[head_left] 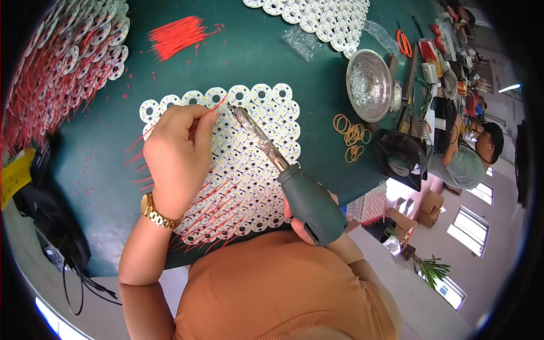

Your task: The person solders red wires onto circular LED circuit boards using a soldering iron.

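A panel of round white LED boards (260, 92) lies on the green table in front of me. Pinched in my left hand (180, 148), over the panel's upper left part, is a thin red wire (220, 102). My right hand (297, 222) is wrapped round the dark green handle of a soldering iron (313, 204). The iron's metal tip points up and left, close beside the wire's end; whether they touch I cannot tell. Several red wires (218, 212) stand out from the lower boards of the panel.
A bundle of red wires (178, 37) lies at the far left, near stacked boards with wires (85, 51). More bare boards (317, 20) are at the back. To the right are a metal bowl (369, 85), rubber bands (352, 135), orange-handled scissors (403, 42) and another person (466, 164).
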Demonstrator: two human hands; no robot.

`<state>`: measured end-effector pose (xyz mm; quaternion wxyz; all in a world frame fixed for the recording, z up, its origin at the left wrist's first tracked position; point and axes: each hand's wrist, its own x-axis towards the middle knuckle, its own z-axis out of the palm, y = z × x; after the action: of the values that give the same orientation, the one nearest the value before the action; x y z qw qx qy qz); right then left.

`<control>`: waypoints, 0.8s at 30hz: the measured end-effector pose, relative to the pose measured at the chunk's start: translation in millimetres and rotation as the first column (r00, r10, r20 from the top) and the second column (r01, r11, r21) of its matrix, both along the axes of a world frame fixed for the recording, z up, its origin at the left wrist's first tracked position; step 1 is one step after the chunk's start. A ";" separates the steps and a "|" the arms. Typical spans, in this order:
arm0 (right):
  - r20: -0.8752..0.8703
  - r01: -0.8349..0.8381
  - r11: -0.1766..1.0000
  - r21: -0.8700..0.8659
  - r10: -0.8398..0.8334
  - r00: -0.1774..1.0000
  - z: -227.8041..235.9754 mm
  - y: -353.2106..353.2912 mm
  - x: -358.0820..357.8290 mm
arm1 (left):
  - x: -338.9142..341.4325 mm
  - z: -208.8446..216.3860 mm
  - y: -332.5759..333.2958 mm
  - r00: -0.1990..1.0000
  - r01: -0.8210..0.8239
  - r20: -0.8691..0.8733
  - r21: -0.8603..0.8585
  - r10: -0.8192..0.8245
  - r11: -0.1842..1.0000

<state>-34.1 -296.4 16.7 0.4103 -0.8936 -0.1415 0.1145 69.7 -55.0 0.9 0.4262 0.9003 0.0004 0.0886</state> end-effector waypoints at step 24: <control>-0.093 0.013 0.999 -0.050 -0.017 0.995 11.2 4.6 6.9 | -0.3 -5.0 -3.2 0.994 -0.012 0.109 0.096 0.001 0.995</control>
<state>-27.1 -291.8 27.9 0.3950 -0.8982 -0.1124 0.1567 69.5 -58.2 -4.2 0.3813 0.9137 -0.0240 0.1387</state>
